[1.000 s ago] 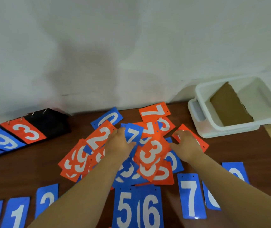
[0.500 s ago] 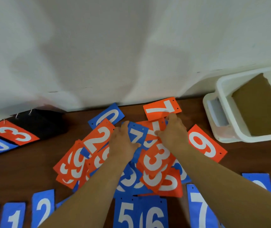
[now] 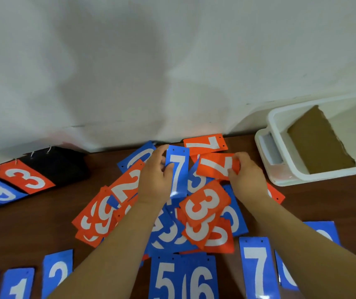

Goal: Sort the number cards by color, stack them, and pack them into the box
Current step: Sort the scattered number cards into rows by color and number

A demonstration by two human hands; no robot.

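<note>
Left hand (image 3: pixel 157 182) pinches blue 7 (image 3: pixel 178 169) | right hand (image 3: pixel 247 180) pinches orange 7 (image 3: pixel 215 167) | both just above the mixed pile (image 3: pixel 205 208), box (image 3: pixel 315 105) at right | cards look thin, light, slick; pinch an edge

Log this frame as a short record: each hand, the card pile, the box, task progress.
left hand: pinches blue number 7 card over the pile
right hand: grips orange number 7 card
pile: mixed orange and blue number cards, overlapping on brown wooden table
near row: blue cards laid face up
box: white plastic box, far right, holds a brown cardboard sheet; no cards seen inside
progress: sorting under way, nothing packed
</note>
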